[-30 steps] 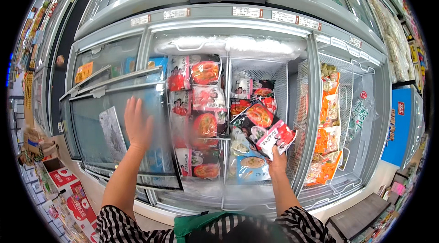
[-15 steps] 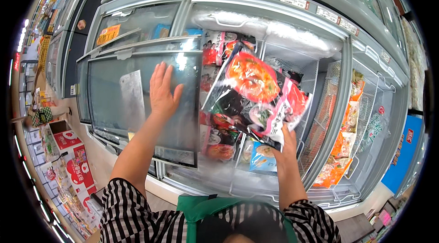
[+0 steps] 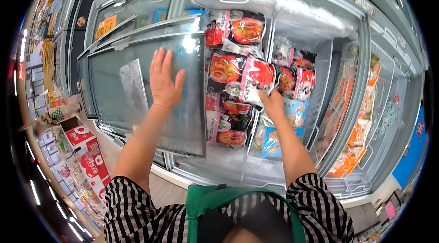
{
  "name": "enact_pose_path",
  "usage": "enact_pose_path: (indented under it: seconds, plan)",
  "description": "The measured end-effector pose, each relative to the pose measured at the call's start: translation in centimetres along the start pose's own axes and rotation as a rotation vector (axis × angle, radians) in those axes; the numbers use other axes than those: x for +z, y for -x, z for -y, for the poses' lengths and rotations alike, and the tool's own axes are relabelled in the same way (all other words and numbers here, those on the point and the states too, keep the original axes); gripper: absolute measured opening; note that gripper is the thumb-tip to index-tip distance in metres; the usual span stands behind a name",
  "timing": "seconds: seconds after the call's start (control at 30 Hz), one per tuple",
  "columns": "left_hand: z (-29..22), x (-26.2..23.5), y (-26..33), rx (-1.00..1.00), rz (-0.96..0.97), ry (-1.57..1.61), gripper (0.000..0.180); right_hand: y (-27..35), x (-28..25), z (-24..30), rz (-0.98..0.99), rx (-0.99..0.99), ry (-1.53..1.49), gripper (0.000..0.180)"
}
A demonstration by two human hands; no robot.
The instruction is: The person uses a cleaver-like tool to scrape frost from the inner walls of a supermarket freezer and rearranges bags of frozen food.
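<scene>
Thumb and fingers of the right hand (image 3: 274, 106) are closed on the lower right edge of a black, red and white food packet (image 3: 241, 74), whose bulk extends up and to the left from the grip. It is above the freezer's left column of similar packets (image 3: 231, 126), though whether it rests on them I cannot tell. Fingers together and thumb apart, the left hand (image 3: 165, 83) is spread open against the glass lid (image 3: 180, 128), holding nothing.
</scene>
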State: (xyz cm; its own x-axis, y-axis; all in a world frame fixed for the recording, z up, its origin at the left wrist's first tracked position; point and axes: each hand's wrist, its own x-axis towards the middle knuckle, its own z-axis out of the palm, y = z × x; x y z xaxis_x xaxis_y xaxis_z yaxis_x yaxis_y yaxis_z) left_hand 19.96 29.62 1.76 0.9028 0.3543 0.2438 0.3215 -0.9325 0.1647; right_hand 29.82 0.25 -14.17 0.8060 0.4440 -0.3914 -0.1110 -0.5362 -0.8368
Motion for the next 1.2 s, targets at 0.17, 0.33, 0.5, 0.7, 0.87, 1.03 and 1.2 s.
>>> enact_pose_path:
  seconds: [0.17,0.33,0.5,0.7,0.87,1.03,1.2]
  plan:
    - [-0.1,0.0,0.1,0.008,0.003,-0.009,0.054,0.6,-1.4,3.4,0.011,-0.055,-0.119,0.031]
    - [0.1,0.1,0.1,0.018,0.025,-0.028,0.053,2.0,-2.1,2.5,0.194,-0.106,-0.049,0.030]
    - [-0.1,0.0,-0.3,0.033,0.017,-0.045,0.052,4.7,1.0,-2.3,0.207,0.119,-0.137,0.023]
    - [-0.1,0.0,-0.2,0.041,0.015,-0.040,0.052,7.0,8.0,-4.1,0.135,0.223,-0.161,0.024]
    - [0.0,0.0,-0.1,0.043,0.043,-0.044,0.054,7.5,11.8,-1.9,-0.002,0.366,-0.499,0.025]
    - [0.2,-0.2,0.0,0.038,0.031,-0.026,0.053,2.5,9.7,3.2,-0.121,0.157,-0.269,0.026]
    - [-0.3,0.0,-0.3,0.017,0.032,-0.020,0.053,-0.6,6.0,7.2,0.068,0.304,-0.274,0.052]
